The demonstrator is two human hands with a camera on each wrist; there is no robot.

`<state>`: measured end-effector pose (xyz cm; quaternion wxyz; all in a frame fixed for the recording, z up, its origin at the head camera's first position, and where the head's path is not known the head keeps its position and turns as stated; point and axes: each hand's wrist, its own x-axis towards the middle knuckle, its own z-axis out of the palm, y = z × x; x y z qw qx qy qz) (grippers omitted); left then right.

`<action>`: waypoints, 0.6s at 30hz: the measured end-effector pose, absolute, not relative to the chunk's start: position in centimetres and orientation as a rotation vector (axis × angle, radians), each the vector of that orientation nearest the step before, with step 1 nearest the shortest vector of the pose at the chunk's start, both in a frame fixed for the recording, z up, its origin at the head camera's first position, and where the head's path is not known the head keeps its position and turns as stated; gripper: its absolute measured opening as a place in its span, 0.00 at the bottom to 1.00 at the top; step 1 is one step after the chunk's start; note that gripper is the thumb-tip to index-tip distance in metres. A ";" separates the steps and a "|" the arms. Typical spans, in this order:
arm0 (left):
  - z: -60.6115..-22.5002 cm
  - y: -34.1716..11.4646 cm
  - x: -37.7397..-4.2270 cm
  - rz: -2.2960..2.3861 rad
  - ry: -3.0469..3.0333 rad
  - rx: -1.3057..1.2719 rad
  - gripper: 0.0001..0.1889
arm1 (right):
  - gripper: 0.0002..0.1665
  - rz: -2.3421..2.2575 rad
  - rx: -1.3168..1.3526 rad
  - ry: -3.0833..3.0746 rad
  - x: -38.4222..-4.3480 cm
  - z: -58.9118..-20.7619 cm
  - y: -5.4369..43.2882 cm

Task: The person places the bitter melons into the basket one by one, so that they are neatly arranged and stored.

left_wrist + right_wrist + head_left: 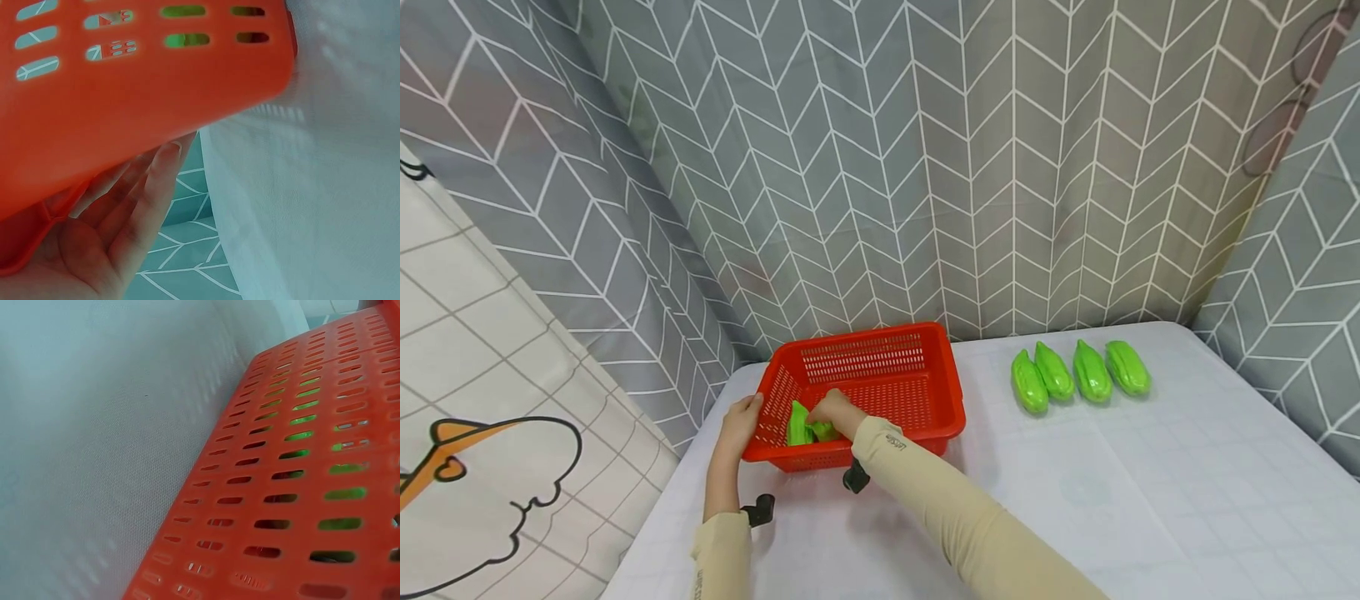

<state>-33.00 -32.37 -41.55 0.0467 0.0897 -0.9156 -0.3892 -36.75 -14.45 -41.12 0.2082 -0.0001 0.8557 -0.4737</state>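
Note:
A red slotted plastic basket (pixel 887 437) stands toward the back left of the white table. My left hand (pixel 741 425) grips its left rim; in the left wrist view the fingers (pixel 134 209) lie under the rim against the outer wall. Inside the basket's front left corner, one green star fruit (pixel 798 423) leans near the front wall. My right hand (pixel 838 412) reaches over the front side and holds a second green star fruit (pixel 825 432), partly covered by the hand. From the right wrist, green shows only through the slots of the basket wall (pixel 294 481), which hides the fingers.
Several more green star fruits (pixel 1092 372) lie in a row at the back right of the table (pixel 1075 492). A grey patterned curtain (pixel 940 167) hangs behind the table and on both sides. Black wrist mounts (pixel 855 477) sit close to the basket's front.

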 end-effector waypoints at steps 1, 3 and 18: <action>-41.9 -32.7 -33.3 -1.194 -2.788 0.257 0.37 | 0.44 -1.316 0.003 2.374 -37.0 -41.3 -14.5; -42.2 -33.1 -33.7 -1.190 -2.773 0.231 0.39 | 0.46 -1.308 -0.009 2.367 -38.0 -42.1 -14.9; -40.0 -31.0 -32.4 -1.157 -2.822 0.303 0.30 | 0.46 -1.446 -0.054 2.270 -41.3 -45.8 -15.7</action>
